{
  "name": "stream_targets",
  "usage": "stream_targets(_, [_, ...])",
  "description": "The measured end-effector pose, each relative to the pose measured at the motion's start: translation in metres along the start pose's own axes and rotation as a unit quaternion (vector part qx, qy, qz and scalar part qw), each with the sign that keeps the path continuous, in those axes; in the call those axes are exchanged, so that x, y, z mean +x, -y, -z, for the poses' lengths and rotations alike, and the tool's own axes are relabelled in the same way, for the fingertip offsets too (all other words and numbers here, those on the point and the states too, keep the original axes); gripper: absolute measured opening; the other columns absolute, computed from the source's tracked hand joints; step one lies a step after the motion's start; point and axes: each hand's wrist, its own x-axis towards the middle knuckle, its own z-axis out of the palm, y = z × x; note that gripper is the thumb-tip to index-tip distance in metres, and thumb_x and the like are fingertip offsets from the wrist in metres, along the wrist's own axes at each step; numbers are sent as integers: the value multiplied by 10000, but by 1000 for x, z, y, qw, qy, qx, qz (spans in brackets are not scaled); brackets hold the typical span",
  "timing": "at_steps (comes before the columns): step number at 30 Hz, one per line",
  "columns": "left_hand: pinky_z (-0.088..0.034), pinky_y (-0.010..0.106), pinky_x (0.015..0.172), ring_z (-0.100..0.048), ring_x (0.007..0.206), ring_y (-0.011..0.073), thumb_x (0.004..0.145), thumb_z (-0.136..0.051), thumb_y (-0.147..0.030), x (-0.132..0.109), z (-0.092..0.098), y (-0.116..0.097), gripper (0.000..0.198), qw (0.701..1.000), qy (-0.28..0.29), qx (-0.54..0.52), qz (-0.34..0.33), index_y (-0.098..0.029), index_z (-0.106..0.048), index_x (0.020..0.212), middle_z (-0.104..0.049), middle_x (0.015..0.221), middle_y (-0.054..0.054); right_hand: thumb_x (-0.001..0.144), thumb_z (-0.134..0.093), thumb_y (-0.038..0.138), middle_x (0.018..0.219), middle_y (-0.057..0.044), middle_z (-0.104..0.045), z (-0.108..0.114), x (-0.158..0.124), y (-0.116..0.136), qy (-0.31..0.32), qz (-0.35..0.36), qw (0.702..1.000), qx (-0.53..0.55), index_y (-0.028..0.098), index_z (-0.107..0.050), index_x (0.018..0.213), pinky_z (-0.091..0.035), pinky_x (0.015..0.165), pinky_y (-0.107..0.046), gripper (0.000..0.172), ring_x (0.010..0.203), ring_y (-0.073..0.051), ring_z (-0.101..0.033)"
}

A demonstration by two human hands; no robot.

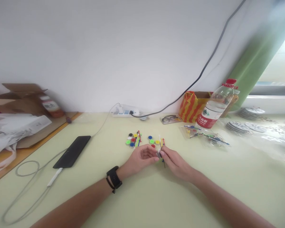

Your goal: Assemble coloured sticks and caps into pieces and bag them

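Observation:
My right hand (177,161) is closed in a pinch on a thin black stick (164,164), which stands nearly upright between thumb and fingers. Facing it, my left hand (141,159) has loosely curled fingers, with a gap between them and the thumb. A small greyish piece (158,154), too blurred to name, shows between the two hands. Just beyond my fingers lie several small coloured discs (151,141), partly hidden, and coloured arrow sticks (163,141). To their left is another group of round discs (132,139) with arrow sticks (138,138) beside it.
A black phone (72,152) on a cable lies left. Against the wall are a power strip (122,114) and a striped bag (190,107). A large water bottle (215,106) leans near clear packets (210,136). Stacked discs (238,128) stand right; a cardboard box (26,99) left.

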Motion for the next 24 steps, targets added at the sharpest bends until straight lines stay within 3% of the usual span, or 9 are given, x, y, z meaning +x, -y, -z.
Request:
stream_targets(4, [-476, 267, 693, -605, 790, 153, 908, -750, -406, 1, -1, 4, 252, 997, -46, 54, -7, -177, -683, 990, -674, 924, 48, 1085, -292, 308, 788, -7, -469, 35, 3, -8, -107, 49, 980, -162, 246, -353, 841, -381, 682, -319, 259, 708, -194, -448])
stream_targets(7, [-442, 269, 672, -575, 768, 153, 936, -708, -418, 0, 0, 8, 242, 994, -61, 90, -16, -182, -680, 978, -667, 915, 47, 1068, -322, 298, 799, -33, -497, 74, 3, -20, -209, 56, 930, -298, 246, -364, 824, -377, 701, -333, 253, 738, -218, -472])
stream_targets(9, [-416, 268, 644, -553, 737, 150, 946, -690, -424, 0, 1, 11, 243, 993, -58, 107, -15, -184, -678, 983, -662, 891, 44, 1067, -319, 297, 837, -59, -543, 91, 2, -31, -238, 20, 896, -375, 242, -389, 828, -385, 728, -339, 255, 782, -232, -507])
stream_targets(11, [-383, 265, 611, -522, 697, 145, 949, -681, -426, -1, 1, 12, 247, 991, -55, 125, -15, -182, -677, 983, -652, 854, 38, 1061, -322, 270, 903, -100, -606, 95, 1, -43, -171, -52, 872, -456, 226, -457, 859, -389, 761, -348, 246, 862, -254, -553])
stream_targets(12, [-367, 263, 598, -507, 680, 141, 949, -678, -427, -1, 1, 13, 248, 989, -55, 134, -16, -180, -678, 976, -648, 842, 35, 1050, -335, 244, 914, -110, -631, 93, 0, -50, -88, -89, 862, -492, 219, -491, 870, -386, 763, -352, 240, 884, -264, -572])
stream_targets(15, [-325, 263, 565, -459, 631, 130, 951, -664, -431, -2, 1, 10, 254, 985, -64, 160, -21, -177, -680, 954, -645, 825, 29, 999, -432, 178, 810, -91, -670, 79, -1, -67, -1, -109, 861, -497, 207, -543, 796, -379, 746, -347, 233, 842, -261, -619])
stream_targets(19, [-299, 267, 547, -397, 590, 120, 959, -642, -412, -4, 0, 4, 226, 975, -89, 198, -35, -190, -688, 958, -673, 880, 26, 1009, -426, 178, 823, -88, -705, 73, -2, -78, 39, -136, 861, -489, 197, -572, 818, -374, 714, -337, 241, 828, -249, -657])
stream_targets(24, [-391, 289, 626, -457, 647, 149, 931, -655, -314, -4, 1, -1, 115, 959, -116, 251, -70, -212, -703, 950, -713, 993, 37, 1049, -386, 275, 853, -88, -724, 79, -4, -76, 48, -194, 861, -469, 205, -580, 875, -361, 629, -316, 270, 786, -231, -692])
